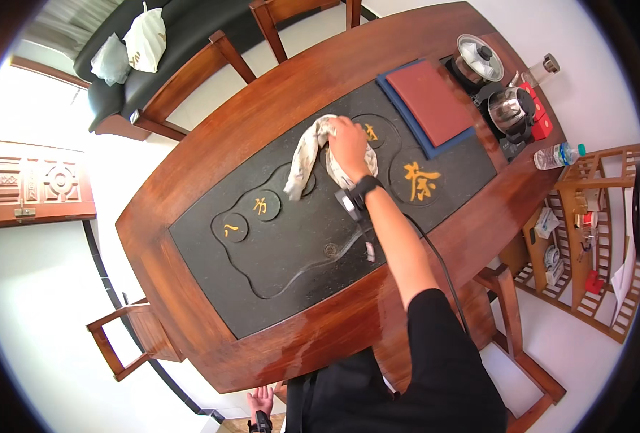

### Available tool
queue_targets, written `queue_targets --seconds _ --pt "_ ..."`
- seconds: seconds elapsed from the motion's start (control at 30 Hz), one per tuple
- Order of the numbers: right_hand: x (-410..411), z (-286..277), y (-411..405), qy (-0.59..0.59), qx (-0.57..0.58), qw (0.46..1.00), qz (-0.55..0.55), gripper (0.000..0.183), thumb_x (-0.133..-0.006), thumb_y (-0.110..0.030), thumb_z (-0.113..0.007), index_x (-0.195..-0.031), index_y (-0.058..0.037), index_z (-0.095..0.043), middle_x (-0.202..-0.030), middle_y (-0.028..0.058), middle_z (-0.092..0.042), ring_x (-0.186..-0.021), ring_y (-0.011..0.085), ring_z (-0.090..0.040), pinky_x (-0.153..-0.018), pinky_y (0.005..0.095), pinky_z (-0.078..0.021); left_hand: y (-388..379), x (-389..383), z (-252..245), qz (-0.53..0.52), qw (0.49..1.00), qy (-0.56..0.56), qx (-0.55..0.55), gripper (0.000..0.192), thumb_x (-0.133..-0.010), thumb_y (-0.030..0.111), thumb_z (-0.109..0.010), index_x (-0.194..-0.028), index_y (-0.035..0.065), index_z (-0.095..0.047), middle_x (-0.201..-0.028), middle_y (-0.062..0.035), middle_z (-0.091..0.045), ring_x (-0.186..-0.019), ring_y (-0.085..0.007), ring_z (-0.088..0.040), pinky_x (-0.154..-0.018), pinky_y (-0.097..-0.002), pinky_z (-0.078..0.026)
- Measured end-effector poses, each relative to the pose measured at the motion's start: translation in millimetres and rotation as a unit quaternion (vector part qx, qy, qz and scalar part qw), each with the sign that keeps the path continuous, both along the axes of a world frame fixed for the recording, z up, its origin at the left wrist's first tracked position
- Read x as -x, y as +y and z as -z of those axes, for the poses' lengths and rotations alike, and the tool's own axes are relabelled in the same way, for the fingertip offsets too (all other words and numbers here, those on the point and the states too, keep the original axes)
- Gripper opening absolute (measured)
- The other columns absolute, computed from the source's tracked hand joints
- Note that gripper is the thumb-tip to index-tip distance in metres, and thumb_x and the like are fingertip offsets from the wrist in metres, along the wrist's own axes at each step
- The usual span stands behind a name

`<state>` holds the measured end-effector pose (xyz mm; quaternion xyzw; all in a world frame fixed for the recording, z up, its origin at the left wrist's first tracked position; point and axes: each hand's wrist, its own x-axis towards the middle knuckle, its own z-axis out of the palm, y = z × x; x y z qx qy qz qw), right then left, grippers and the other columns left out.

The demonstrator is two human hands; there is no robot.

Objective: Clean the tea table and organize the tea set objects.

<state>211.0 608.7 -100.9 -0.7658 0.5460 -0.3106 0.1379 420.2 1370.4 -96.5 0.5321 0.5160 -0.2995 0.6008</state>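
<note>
My right hand grips a white patterned cloth against the black stone tea tray set into the wooden tea table. One end of the cloth trails leftward over a carved round; the rest bunches under my palm. Gold carved characters mark several rounds of the tray, and a small drain sits near its front side. Down by the near edge of the table, my left hand hangs with its palm showing and nothing in it. Both wrists wear dark strapped devices.
A red folder lies on a blue one at the tray's right end. Beyond are a lidded glass pot, a glass kettle and a water bottle. Wooden chairs surround the table; a black cable crosses its front edge.
</note>
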Motion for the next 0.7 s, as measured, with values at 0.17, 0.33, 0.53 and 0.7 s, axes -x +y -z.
queue_targets --seconds 0.17,0.33,0.53,0.7 --pt "-2.7 -2.3 47.6 0.071 0.038 0.996 -0.037 0.032 -0.068 -0.006 -0.065 -0.099 -0.0137 -0.062 -0.095 0.0070 -0.057 -0.086 0.0327 -0.052 -0.073 0.0451 -0.0435 -4.3 16.3 -14.0 0.008 0.998 -0.014 0.058 0.060 -0.097 0.049 -0.031 -0.143 0.0095 -0.026 -0.146 -0.0106 -0.034 -0.136 -0.0252 -0.031 -0.106 -0.0493 -0.031" --pt "44.4 -3.2 166.0 0.103 -0.047 0.988 -0.100 0.036 -0.066 -0.008 -0.066 -0.101 -0.0165 -0.065 -0.095 0.0047 -0.055 -0.086 0.0301 -0.051 -0.074 0.0412 -0.0448 -16.5 9.8 -7.9 0.090 0.996 -0.012 0.025 0.050 -0.096 0.045 -0.040 -0.134 0.0122 -0.035 -0.139 -0.0092 -0.040 -0.130 -0.0257 -0.037 -0.105 -0.0473 -0.033" --pt "75.8 -19.3 264.9 0.071 -0.094 0.985 -0.125 0.046 -0.065 -0.009 -0.069 -0.110 -0.0181 -0.063 -0.100 0.0034 -0.056 -0.091 0.0294 -0.050 -0.079 0.0407 -0.0457 6.3 -6.5 13.8 0.098 0.995 0.034 0.006 0.039 -0.096 0.042 -0.042 -0.122 0.0127 -0.045 -0.127 -0.0079 -0.050 -0.122 -0.0258 -0.047 -0.097 -0.0490 -0.040" --pt "122.6 -27.4 265.6 0.083 -0.110 0.990 -0.019 0.049 -0.067 -0.006 -0.067 -0.114 -0.0142 -0.060 -0.110 0.0068 -0.055 -0.098 0.0315 -0.049 -0.084 0.0409 -0.0436 -3.0 2.8 6.1 0.140 0.989 0.031 0.031 0.037 -0.096 0.039 -0.044 -0.125 0.0162 -0.042 -0.129 -0.0079 -0.049 -0.119 -0.0251 -0.049 -0.098 -0.0473 -0.040"
